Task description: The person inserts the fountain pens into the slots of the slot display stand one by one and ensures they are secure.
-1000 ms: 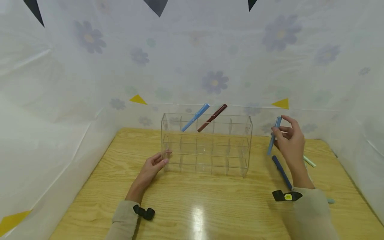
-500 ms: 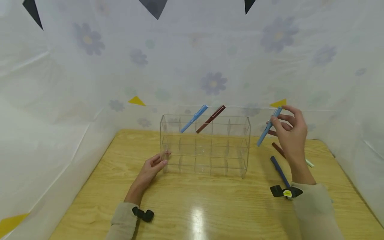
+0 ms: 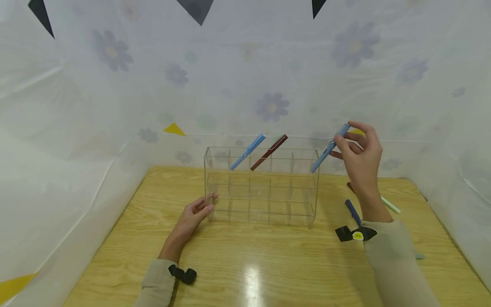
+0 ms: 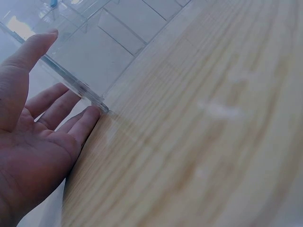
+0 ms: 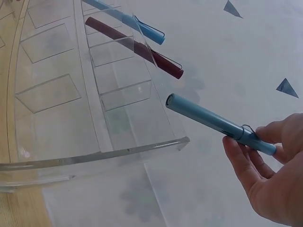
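In the head view my right hand (image 3: 362, 157) pinches a light-blue capped pen (image 5: 208, 116) near its clip end. The pen tilts, its lower end at the upper right corner of a clear acrylic pen rack (image 3: 261, 199); the right wrist view shows it apart from the rack. My left hand (image 3: 193, 216) touches the rack's lower left edge, thumb in front and fingers, nearly straight, along the side (image 4: 42, 142). A blue pen (image 3: 247, 152) and a dark red pen (image 3: 269, 152) lean in separate upper compartments, clips upward.
On the table (image 3: 230, 260), right of the rack, lie a navy pen (image 3: 353, 212), a pale green pen (image 3: 390, 204) and a dark red pen (image 3: 350, 186), partly hidden by my right arm. A grey-green pen end (image 3: 420, 256) shows beside the sleeve. Flowered sheeting (image 3: 230, 76) encloses the back.
My right hand has moved left and up with the light-blue pen, bringing it to the rack's right corner and tilting it further. My left hand stays at the rack's side.
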Tool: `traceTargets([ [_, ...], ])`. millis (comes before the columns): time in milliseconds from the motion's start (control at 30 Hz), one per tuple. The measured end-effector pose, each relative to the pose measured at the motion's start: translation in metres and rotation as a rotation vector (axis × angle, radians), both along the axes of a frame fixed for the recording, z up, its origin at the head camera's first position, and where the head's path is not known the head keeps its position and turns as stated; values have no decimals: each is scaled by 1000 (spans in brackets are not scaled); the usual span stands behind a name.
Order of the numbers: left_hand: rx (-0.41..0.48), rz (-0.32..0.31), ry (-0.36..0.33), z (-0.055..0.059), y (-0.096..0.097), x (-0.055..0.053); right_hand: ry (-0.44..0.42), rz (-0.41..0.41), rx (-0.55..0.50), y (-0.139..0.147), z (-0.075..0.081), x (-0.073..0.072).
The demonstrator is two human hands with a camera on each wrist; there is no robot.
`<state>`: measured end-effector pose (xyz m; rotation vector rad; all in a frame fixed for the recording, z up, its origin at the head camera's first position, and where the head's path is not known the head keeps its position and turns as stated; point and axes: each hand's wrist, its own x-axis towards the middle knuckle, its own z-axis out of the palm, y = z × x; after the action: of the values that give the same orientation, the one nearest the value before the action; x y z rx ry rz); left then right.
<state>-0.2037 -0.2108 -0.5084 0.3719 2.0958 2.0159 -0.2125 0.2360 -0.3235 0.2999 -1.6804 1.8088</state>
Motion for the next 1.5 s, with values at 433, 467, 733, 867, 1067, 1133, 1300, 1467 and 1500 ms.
traceTargets([
  [433,-62,29,-42,1,-1,2,2,25,-95,-17,7,-21],
  [467,-65,29,-44,1,0,2,7,28,-101,-18,7,-22],
  [733,-50,36,-51,3,0,2,11,16,-112,-26,7,-31],
  [867,-49,28,-43,3,0,3,-12,34,-103,-30,2,-33],
  [1067,-37,25,-39,3,0,2,-48,50,-66,-37,-3,-35],
  [1133,-36,23,-35,3,0,2,-61,52,-50,-40,-5,-36],
  [1300,-43,30,-38,4,1,2,-90,55,6,-43,-9,-38],
  [1467,-44,40,-53,5,2,1,-104,73,64,-45,-12,-37],
  [1500,-45,37,-51,5,3,1,-107,77,72,-45,-12,-36],
])
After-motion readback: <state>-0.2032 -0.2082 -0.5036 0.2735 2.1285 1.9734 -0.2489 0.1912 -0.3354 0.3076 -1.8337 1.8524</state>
